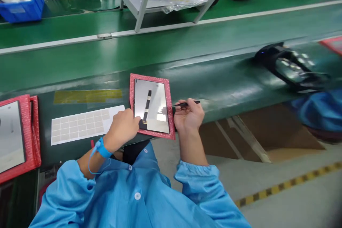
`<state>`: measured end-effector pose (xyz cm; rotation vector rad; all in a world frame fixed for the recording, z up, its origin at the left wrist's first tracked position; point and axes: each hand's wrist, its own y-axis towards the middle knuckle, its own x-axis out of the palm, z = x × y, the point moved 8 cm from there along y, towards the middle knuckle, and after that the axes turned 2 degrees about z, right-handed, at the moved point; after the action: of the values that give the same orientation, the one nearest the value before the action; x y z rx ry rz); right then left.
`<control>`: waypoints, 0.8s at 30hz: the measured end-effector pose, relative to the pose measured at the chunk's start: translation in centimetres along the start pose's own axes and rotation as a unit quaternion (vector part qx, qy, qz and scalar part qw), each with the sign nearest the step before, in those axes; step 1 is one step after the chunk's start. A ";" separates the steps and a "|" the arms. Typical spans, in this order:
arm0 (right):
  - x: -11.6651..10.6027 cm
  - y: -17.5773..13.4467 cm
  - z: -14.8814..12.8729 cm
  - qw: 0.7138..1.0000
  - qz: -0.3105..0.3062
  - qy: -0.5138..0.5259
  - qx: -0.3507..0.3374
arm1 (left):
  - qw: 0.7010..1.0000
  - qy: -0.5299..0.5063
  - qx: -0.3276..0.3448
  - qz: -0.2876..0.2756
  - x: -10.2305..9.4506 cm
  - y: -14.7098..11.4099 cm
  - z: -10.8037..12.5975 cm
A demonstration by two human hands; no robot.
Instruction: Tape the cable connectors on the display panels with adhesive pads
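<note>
Right-hand grip [189,115] pinches a slim black tool [181,104] just right of the glossy panel [158,103] on red wrap [170,114], whose lengthwise dark strip [147,105] has its lower end beside the nearer left hand [124,126], finger closure there unclear.

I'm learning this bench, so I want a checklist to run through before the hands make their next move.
1. Glossy panel lying on red bubble wrap: ok.
2. Left hand at panel's near-left corner: ok.
3. Slim black tool held in right hand: ok.
4. Blue wrist strap on left wrist: ok.
5. Strap's cord connected at its far end: cannot tell.
</note>
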<state>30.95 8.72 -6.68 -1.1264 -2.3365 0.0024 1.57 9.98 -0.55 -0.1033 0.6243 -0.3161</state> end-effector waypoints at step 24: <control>21.1 -8.8 9.0 0.904 -0.372 -0.210 -0.003 | 0.952 0.229 0.164 0.117 -10.9 3.4 -6.1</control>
<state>9.74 20.35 -2.52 -0.1698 -3.0135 -0.0451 -9.49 16.72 -0.04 0.3725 1.0253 -0.2102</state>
